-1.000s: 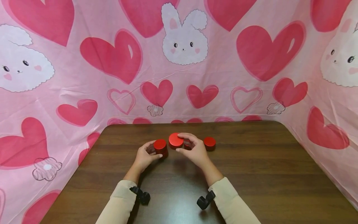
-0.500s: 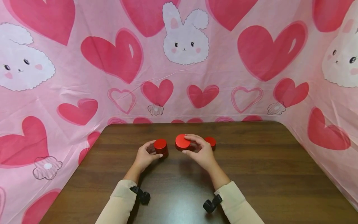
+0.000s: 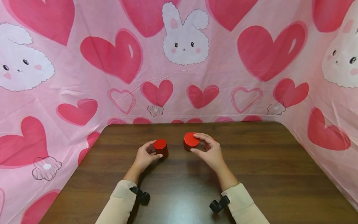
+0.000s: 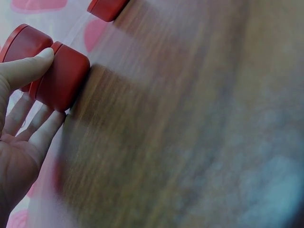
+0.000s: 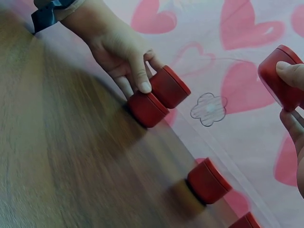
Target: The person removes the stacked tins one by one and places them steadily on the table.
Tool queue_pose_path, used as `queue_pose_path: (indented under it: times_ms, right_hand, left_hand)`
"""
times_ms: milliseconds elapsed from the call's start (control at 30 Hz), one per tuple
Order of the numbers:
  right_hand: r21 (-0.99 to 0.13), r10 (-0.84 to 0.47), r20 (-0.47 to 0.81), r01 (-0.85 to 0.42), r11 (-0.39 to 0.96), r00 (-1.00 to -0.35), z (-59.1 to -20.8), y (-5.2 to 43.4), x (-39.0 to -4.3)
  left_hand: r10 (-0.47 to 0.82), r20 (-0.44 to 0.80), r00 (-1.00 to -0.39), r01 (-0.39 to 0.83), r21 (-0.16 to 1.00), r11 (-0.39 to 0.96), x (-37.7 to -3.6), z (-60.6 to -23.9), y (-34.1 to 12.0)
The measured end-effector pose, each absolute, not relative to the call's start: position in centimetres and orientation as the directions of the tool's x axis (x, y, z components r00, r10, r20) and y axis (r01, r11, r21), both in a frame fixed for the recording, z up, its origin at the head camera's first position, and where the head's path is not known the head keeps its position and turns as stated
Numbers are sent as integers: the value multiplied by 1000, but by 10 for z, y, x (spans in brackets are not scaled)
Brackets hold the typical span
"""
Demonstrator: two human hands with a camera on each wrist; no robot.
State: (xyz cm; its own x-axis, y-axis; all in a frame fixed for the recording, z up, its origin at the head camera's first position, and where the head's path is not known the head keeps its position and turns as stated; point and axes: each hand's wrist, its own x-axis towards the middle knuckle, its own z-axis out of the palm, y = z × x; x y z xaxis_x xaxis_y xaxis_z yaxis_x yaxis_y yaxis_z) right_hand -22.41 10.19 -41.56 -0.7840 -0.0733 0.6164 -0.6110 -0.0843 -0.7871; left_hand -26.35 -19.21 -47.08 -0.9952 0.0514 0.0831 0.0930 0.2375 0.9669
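Two hands work near the middle of the tabletop (image 3: 251, 174), toward its far edge, in the head view. The left hand (image 3: 144, 157) curls around a small red stack (image 3: 160, 147) standing on the wood. The right hand (image 3: 211, 152) pinches a wide red lid (image 3: 191, 141) between thumb and fingers, lifted and tilted.

From the left wrist, the thumb (image 4: 23, 71) and fingers (image 4: 40, 133) clasp the red stack (image 4: 61, 83); another red piece (image 4: 107, 7) lies farther off.

From the right wrist, the left hand (image 5: 118, 50) grips the two stacked pieces (image 5: 156, 97). A separate red cylinder (image 5: 207, 181) stands apart on the tabletop (image 5: 71, 166), and the right hand's fingers (image 5: 292, 73) hold the lid (image 5: 280, 78) in the air.
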Motion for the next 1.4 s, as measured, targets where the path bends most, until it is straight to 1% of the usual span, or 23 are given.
queue_pose_path:
  times_ms: [67, 233, 433, 567, 900, 1233, 1400]
  right_hand:
    - [-783, -61, 622, -618, -79, -780, -421, 106, -228]
    - [-782, -39, 623, -621, -55, -781, -420, 114, -228]
    - [-778, -25, 626, -623, -76, -779, -414, 123, -223]
    - [-774, -18, 631, -628, -81, -776, -416, 131, -224]
    - [-748, 9, 664, -664, -18, -748, -428, 151, -230]
    - [-764, 34, 645, -645, 9, -763, -431, 168, -228]
    - [-761, 57, 649, -649, 19, -759, -429, 178, -229]
  left_hand:
    - [51, 87, -995, 97, 967, 235, -264, -471, -192]
    - [53, 96, -994, 106, 966, 236, -265, -472, -192]
    - [53, 78, -996, 88, 967, 239, -265, -472, -192]
    - [54, 76, -996, 87, 967, 241, -264, -471, -192]
    - [47, 75, -996, 84, 967, 241, -264, -471, -192]
    - [54, 98, -994, 108, 965, 240, -265, -473, -193]
    - [63, 91, -994, 103, 968, 229, -266, -471, -192]
